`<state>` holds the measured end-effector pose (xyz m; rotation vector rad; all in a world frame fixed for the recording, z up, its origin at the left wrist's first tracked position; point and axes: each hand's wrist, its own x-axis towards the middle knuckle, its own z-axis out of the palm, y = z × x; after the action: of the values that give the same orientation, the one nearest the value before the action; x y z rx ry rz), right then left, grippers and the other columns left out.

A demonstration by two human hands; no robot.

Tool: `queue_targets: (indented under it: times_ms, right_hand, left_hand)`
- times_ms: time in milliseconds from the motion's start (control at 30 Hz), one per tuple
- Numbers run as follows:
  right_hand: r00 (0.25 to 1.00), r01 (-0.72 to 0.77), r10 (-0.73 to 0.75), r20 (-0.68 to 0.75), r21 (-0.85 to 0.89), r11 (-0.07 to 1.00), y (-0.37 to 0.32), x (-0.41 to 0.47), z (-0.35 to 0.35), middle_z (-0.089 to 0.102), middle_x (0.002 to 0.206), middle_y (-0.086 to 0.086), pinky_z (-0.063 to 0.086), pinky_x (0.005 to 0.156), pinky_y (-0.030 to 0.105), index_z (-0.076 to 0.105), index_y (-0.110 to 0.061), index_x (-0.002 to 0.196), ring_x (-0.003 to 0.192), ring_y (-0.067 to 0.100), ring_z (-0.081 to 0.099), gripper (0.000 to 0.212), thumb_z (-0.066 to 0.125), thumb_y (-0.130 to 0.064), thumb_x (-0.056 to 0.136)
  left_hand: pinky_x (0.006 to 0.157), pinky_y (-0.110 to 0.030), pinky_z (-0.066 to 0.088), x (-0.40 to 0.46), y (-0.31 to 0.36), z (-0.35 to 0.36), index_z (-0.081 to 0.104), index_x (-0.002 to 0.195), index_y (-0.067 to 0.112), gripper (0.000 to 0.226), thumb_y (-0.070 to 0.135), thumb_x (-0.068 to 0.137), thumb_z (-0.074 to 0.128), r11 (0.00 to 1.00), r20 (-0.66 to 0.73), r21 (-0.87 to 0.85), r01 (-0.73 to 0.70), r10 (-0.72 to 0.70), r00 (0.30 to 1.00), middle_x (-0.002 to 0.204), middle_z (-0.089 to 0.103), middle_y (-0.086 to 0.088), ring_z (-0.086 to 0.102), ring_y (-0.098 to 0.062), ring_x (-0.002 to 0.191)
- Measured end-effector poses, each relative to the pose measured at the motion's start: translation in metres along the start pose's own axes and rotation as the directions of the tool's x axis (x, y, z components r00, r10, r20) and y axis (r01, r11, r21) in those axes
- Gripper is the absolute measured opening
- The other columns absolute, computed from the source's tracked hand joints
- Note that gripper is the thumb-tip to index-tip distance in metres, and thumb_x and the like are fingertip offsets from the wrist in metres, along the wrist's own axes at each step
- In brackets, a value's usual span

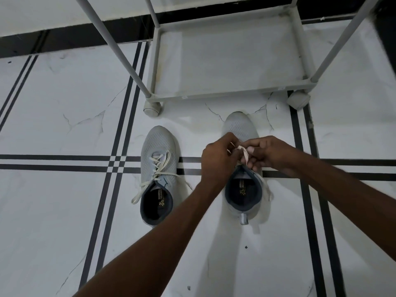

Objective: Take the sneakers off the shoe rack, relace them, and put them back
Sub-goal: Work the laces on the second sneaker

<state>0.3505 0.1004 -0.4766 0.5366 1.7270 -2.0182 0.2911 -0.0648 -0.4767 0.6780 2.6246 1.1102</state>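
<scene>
Two light grey sneakers stand side by side on the floor, toes pointing at the shoe rack [225,94]. The left sneaker [157,146] has its cream lace threaded, with loose ends trailing off both sides. Over the tongue of the right sneaker [239,127] both hands meet. My left hand [218,159] and my right hand [267,154] each pinch the cream lace [244,154] between their fingertips. The hands hide most of that shoe's lacing. Its dark inside and heel tab show below the hands.
The grey rack stands on castors [152,108] just beyond the shoes, its bottom shelf bare, with posts rising at the corners. The floor is white marble tile with black double stripes. A black skirting runs along the far wall.
</scene>
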Motion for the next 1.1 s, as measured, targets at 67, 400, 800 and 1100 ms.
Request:
queue_targets:
  times_ms: [67,400,800,1100]
  right_hand:
    - [0.997,0.001,0.000,-0.074,0.014,1.000,0.002,0.000,-0.001,0.072,0.082,0.018,0.058,0.066,0.026,0.070,0.000,0.109,0.065,0.019,0.066,0.021,0.053,-0.006,0.098]
    - [0.845,-0.132,-0.194,-0.498,-0.547,0.827,0.019,0.001,-0.008,0.075,0.065,0.003,0.057,0.057,0.025,0.076,-0.017,0.074,0.054,0.017,0.071,0.015,0.073,-0.003,0.079]
    - [0.887,0.077,0.093,-0.451,0.346,0.935,0.001,0.001,0.027,0.075,0.097,0.015,0.062,0.070,0.032,0.067,-0.005,0.110,0.082,0.026,0.072,0.019,0.065,-0.006,0.091]
    - [0.926,-0.115,0.267,-0.266,0.475,0.872,-0.010,0.007,0.026,0.070,0.094,0.006,0.056,0.066,0.026,0.066,-0.010,0.089,0.083,0.017,0.067,0.022,0.048,-0.012,0.102]
  left_hand:
    - [0.055,-0.022,0.047,-0.001,0.003,0.001,0.068,0.081,0.018,0.007,0.023,0.080,0.074,0.968,0.040,-0.199,0.151,-0.146,0.988,0.069,0.069,0.005,0.061,-0.007,0.057]
    - [0.050,-0.005,0.041,0.003,-0.020,-0.052,0.070,0.075,0.010,0.012,-0.002,0.078,0.067,0.997,0.511,0.066,0.033,-0.062,0.857,0.059,0.064,0.011,0.059,0.002,0.048]
    - [0.055,-0.018,0.042,-0.011,-0.013,-0.051,0.074,0.089,0.016,0.016,0.020,0.075,0.080,0.983,0.421,0.183,0.033,-0.108,0.901,0.077,0.071,0.004,0.055,0.002,0.056]
    - [0.073,-0.038,0.051,-0.019,-0.011,-0.050,0.070,0.093,0.015,0.013,0.024,0.083,0.067,0.900,0.405,0.407,-0.157,-0.023,0.914,0.083,0.075,-0.003,0.067,-0.026,0.082]
